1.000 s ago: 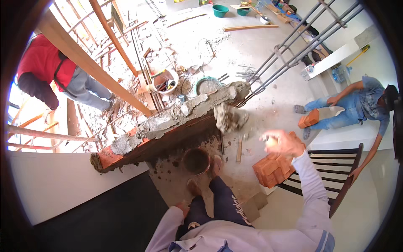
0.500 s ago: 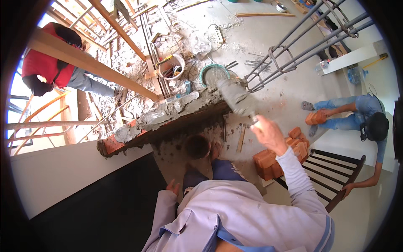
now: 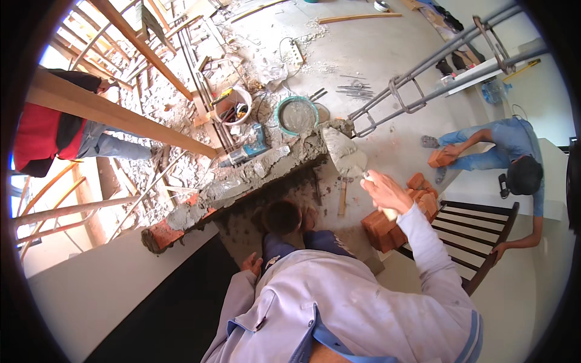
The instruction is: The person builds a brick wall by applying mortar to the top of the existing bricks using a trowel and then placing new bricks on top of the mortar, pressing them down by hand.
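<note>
My right hand (image 3: 387,195) is closed round the handle of a trowel (image 3: 345,151), whose broad grey blade is coated with mortar. The blade is at the right end of a low brick wall (image 3: 163,235) topped with rough wet mortar (image 3: 242,181); I cannot tell whether they touch. Beside my thigh hangs my left hand (image 3: 251,264), empty, its fingers loosely bent. A hammer (image 3: 343,195) lies on the floor just beyond a stack of orange bricks (image 3: 381,233). Near my feet is a dark round thing (image 3: 282,218) of unclear kind.
Across the wall are a teal-rimmed tub of mortar (image 3: 279,115), a white bucket of tools (image 3: 247,100) and a blue power drill (image 3: 257,145). Steel rebar (image 3: 423,60) and a wooden beam (image 3: 121,112) slant in. A co-worker (image 3: 514,145) crouches right, holding a brick; another person (image 3: 51,130) stands left.
The trowel blade has shifted slightly and is no longer blurred. My right hand has lowered a little. My left hand's fingers are more bent. The view has turned slightly.
</note>
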`<state>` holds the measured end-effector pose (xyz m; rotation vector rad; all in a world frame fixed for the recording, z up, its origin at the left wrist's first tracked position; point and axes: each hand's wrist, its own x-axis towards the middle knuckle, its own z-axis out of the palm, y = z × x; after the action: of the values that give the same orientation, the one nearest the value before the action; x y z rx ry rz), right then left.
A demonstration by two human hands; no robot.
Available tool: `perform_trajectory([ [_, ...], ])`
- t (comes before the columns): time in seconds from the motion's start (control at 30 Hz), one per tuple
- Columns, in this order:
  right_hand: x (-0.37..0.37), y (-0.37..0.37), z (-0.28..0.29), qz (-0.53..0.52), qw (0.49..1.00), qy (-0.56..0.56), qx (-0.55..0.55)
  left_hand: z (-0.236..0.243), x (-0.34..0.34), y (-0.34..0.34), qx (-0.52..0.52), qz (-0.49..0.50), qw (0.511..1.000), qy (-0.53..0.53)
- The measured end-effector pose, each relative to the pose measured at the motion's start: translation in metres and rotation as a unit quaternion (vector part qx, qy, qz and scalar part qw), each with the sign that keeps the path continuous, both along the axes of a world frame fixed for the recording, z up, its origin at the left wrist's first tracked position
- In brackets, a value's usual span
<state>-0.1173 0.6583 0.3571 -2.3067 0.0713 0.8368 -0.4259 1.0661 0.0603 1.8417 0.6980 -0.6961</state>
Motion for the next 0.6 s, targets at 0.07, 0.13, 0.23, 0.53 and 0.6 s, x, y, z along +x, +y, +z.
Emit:
perform_trajectory([
  [0.07, -0.017, 0.009, 0.007, -0.153, 0.977, 0.1, 0.113, 0.012, 0.017, 0.006, -0.012, -0.034, 0.998, 0.052],
  [0.13, -0.026, 0.039, 0.001, -0.247, 0.927, 0.162, 0.23, -0.031, -0.003, 0.041, 0.005, -0.046, 0.997, 0.066],
  [0.23, -0.037, 0.071, -0.01, -0.323, 0.889, 0.207, 0.25, -0.046, 0.009, 0.055, 0.05, -0.146, 0.98, 0.128],
  [0.53, -0.05, 0.125, 0.003, -0.058, 0.995, 0.079, 0.028, -0.109, 0.011, 0.151, 0.08, -0.386, 0.919, 0.015],
  [0.6, -0.061, 0.102, -0.002, -0.025, 0.993, -0.059, -0.095, -0.076, 0.04, 0.124, 0.054, -0.3, 0.952, 0.037],
])
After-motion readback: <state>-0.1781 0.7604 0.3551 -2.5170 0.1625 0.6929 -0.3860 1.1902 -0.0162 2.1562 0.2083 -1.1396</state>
